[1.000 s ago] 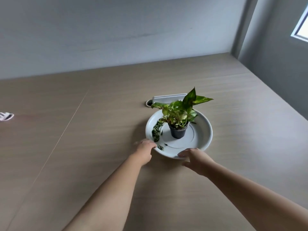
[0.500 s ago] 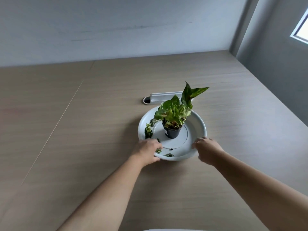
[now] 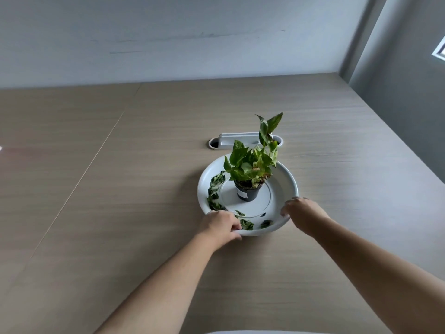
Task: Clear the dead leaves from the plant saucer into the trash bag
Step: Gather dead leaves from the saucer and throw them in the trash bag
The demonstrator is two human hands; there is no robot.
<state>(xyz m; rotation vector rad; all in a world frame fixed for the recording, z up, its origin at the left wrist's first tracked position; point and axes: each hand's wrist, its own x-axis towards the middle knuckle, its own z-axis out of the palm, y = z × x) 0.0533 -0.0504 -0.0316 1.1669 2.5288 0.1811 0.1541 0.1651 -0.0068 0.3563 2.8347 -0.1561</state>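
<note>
A round white saucer (image 3: 287,179) rests on the wooden table, with a small black pot (image 3: 248,193) of a green plant (image 3: 251,162) standing upright at its centre. Several dark green loose leaves (image 3: 215,189) lie along the saucer's left inner wall and near its front rim. My left hand (image 3: 220,225) grips the front-left rim, fingers curled over the edge. My right hand (image 3: 301,212) holds the front-right rim the same way. No trash bag is in view.
A white cable grommet (image 3: 237,139) is set into the table just behind the saucer. The table (image 3: 120,213) meets a wall at the back and a grey wall on the right. A pale edge (image 3: 265,332) shows at the bottom of the frame.
The saucer has turned under my hands: the plant's tall leaf now leans more upright and the loose leaves sit further left and front. My right hand slid around the rim to the right.
</note>
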